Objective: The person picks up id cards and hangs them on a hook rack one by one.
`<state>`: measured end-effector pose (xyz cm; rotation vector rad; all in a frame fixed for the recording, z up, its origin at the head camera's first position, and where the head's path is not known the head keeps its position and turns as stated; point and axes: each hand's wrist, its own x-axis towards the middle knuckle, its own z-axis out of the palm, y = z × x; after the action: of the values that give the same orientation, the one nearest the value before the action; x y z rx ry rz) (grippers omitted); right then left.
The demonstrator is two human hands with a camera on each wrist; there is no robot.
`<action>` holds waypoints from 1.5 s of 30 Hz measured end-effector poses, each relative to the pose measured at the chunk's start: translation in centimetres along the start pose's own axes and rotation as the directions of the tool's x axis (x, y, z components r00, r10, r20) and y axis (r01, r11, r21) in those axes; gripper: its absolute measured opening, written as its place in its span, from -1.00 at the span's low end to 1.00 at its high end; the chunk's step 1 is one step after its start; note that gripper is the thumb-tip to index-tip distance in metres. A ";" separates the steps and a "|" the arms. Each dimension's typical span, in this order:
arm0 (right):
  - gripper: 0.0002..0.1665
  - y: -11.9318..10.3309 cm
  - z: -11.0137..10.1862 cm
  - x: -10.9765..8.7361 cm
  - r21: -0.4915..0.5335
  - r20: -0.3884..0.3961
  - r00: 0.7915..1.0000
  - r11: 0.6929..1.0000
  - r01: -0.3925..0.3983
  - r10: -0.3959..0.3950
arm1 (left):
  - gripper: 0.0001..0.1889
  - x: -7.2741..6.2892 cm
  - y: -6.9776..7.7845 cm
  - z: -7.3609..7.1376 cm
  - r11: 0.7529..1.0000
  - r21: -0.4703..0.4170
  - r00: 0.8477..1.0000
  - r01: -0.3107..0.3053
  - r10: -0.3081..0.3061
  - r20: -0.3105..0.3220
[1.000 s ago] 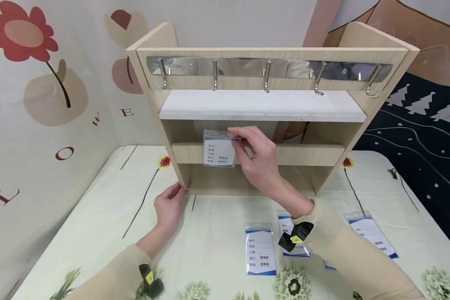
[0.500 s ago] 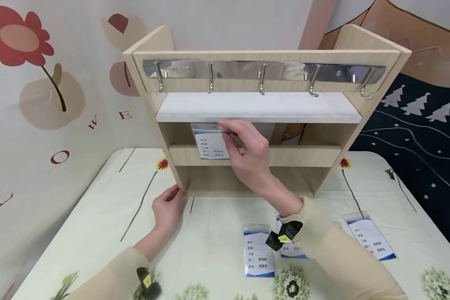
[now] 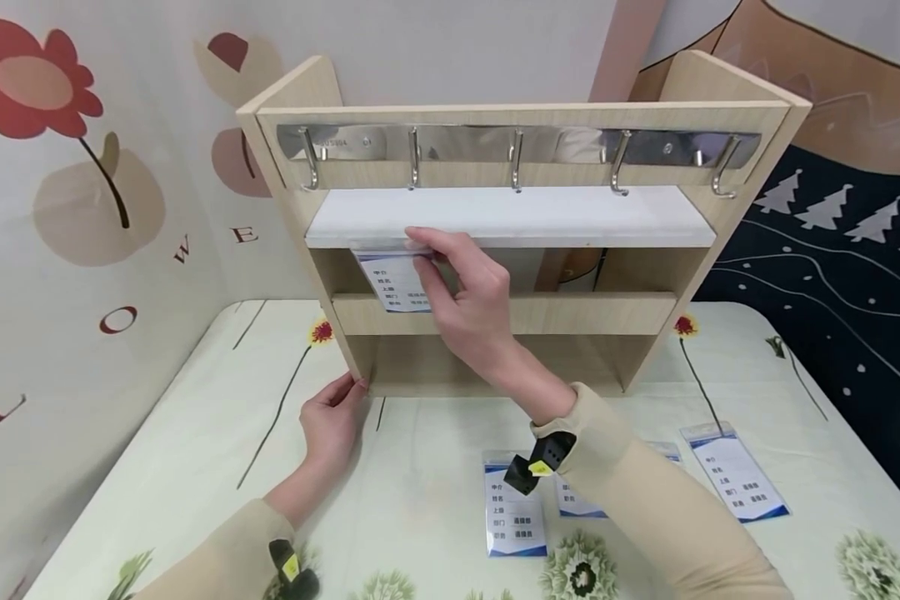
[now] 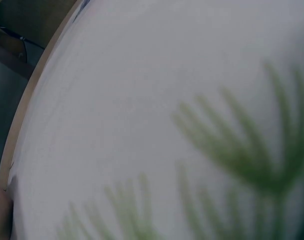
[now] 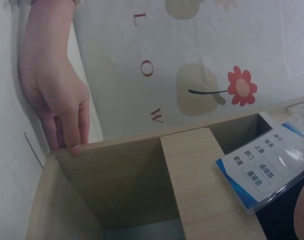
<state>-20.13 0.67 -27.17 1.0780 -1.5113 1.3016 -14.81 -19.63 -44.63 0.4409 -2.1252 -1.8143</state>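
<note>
My right hand (image 3: 468, 304) pinches a clear-sleeved name badge (image 3: 392, 282) by its upper right edge. The badge hangs tilted before the left part of the wooden shelf unit (image 3: 510, 315), under the white board (image 3: 510, 218) and below the hooks. In the right wrist view, the badge (image 5: 264, 167) shows its blue corner and printed lines. My left hand (image 3: 332, 425) holds the unit's lower left corner, the thumb inside the side panel's edge and the fingers outside. A steel rail (image 3: 480, 142) with several hooks runs across the unit's top front.
Several more badges lie on the flowered cloth: one in front (image 3: 515, 512), one partly under my right forearm (image 3: 579, 504), one farther right (image 3: 735, 475), and another's edge (image 3: 666, 450) beside the sleeve. A printed curtain (image 3: 142, 292) stands at the left.
My right hand has carried the badge leftward and slightly up along the unit, and the badge has tilted. My left hand has stayed at the lower corner. The head view has shifted slightly.
</note>
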 end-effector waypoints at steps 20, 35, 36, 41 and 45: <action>-0.74 -0.8 2.0 1.7 0.082 0.009 0.998 0.995 0.056 -0.057 | -0.64 -0.2 -0.4 0.0 0.999 0.012 0.999 0.031 -0.030 -0.014; -0.78 -1.2 2.8 3.3 0.100 -0.012 0.996 0.991 0.092 -0.091 | -0.65 0.2 -0.1 0.2 1.000 0.007 1.000 0.006 -0.006 -0.023; -0.78 -1.3 2.9 3.4 0.102 -0.012 0.996 0.990 0.094 -0.093 | -0.66 0.2 -0.1 0.2 1.000 0.002 1.000 0.005 -0.005 -0.025; -0.79 -1.5 3.4 3.9 0.109 -0.011 0.995 0.989 0.095 -0.094 | -0.66 0.1 0.0 0.2 1.000 -0.015 1.000 0.002 -0.002 -0.031; -0.78 -1.8 3.8 4.4 0.122 -0.005 0.996 0.988 0.092 -0.092 | -0.65 0.1 0.1 0.3 1.000 -0.024 0.999 0.005 -0.006 -0.032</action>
<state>-19.84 -3.62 -22.85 1.2126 -1.3801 1.3432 -15.05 -19.40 -44.60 0.4672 -2.0811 -1.8212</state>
